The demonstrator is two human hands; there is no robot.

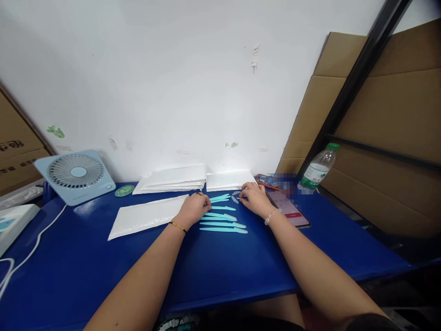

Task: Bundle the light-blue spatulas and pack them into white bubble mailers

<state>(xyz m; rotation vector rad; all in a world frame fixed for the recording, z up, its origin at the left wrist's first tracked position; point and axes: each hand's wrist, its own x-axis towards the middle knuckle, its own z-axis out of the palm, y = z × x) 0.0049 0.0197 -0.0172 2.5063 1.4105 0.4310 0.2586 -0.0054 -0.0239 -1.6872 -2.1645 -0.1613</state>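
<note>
Several slim turquoise razor-like sticks lie in a loose column on the blue table, the nearest stick (223, 229) pointing right. My left hand (195, 208) rests at the left ends of the upper sticks, fingers pressed together; what they hold, if anything, is hidden. My right hand (254, 197) is right of the sticks, its fingertips pinched beside small translucent pieces (235, 199); anything between them is too small to name. A flat white padded envelope (144, 217) lies left of my left hand. Behind stand two piles of white envelopes, a left pile (172, 178) and a right pile (229, 179).
A lit phone (289, 209) lies right of my right hand, a red-edged phone (268, 181) behind it. A water bottle (319, 168) stands at the right. At the left are a blue fan (78, 174), a green disc (124, 191) and a white cable (39, 239).
</note>
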